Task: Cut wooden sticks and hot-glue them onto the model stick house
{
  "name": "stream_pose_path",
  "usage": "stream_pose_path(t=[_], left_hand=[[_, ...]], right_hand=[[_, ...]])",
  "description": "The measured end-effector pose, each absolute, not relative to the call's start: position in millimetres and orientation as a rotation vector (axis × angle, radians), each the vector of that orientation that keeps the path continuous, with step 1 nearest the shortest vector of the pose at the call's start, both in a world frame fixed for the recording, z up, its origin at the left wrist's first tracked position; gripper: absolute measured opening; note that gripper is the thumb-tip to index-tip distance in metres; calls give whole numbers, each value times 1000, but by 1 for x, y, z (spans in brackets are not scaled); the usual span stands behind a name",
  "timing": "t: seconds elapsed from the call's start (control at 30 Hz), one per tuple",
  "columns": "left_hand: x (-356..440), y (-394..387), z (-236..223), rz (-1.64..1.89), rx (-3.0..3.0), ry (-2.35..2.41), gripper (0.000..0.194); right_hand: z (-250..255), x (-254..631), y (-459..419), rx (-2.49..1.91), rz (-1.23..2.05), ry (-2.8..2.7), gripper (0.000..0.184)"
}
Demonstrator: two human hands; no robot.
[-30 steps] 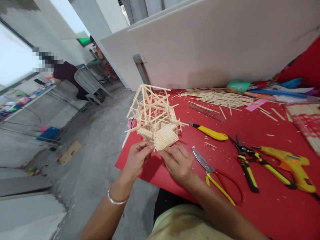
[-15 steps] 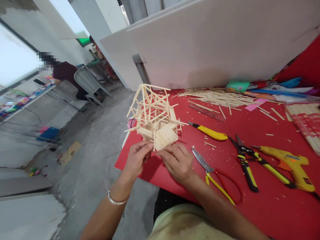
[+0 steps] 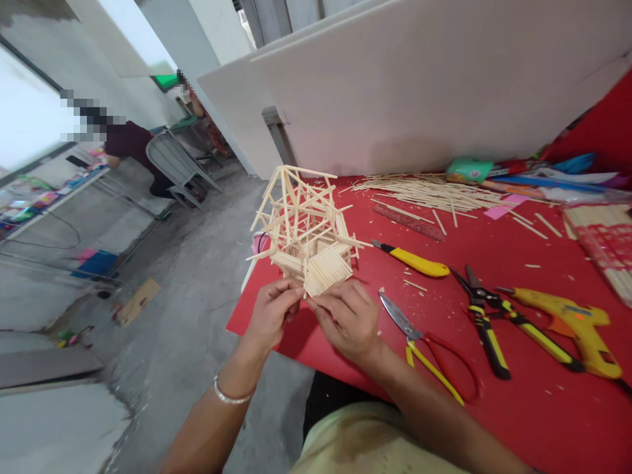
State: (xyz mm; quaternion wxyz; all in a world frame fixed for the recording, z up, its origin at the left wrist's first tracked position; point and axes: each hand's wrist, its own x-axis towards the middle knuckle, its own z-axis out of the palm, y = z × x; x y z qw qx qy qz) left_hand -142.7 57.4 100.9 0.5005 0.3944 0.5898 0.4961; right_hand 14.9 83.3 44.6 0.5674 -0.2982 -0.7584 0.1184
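A model house made of thin wooden sticks point(image 3: 296, 217) stands at the near left corner of the red tabletop point(image 3: 419, 421). Its upper part is an open roof frame, and a slatted panel point(image 3: 327, 270) slopes toward me at its front. My left hand point(image 3: 275, 308), closed in a pinch, grips the model at the panel's lower left corner. Thumb and fingers of my right hand point(image 3: 349, 317) close on the panel's lower edge, close beside the left fingertips. Whether a small loose stick is between the fingertips I cannot make out.
Right of the model lie a yellow utility knife point(image 3: 419, 262), scissors point(image 3: 419, 339), black-and-yellow cutters point(image 3: 486, 322) and a yellow glue gun point(image 3: 577, 322). Loose sticks point(image 3: 424, 191) and a ruler point(image 3: 409, 222) lie behind. A white board point(image 3: 395, 99) stands at the back. A person point(image 3: 129, 148) sits far left.
My right hand has shifted slightly left along the panel's lower edge, bringing its fingertips nearer to the left ones. The model house and the tools stay where they were.
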Motion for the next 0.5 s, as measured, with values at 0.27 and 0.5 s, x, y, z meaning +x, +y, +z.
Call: stream_pose_path(t=[0.27, 0.5], left_hand=[[-144, 59, 100, 1187, 972, 1436, 25], [-144, 58, 100, 1180, 975, 1451, 24]], right_hand=[[46, 18, 82, -672, 134, -1847, 25], [48, 19, 81, -681, 113, -1843, 24]])
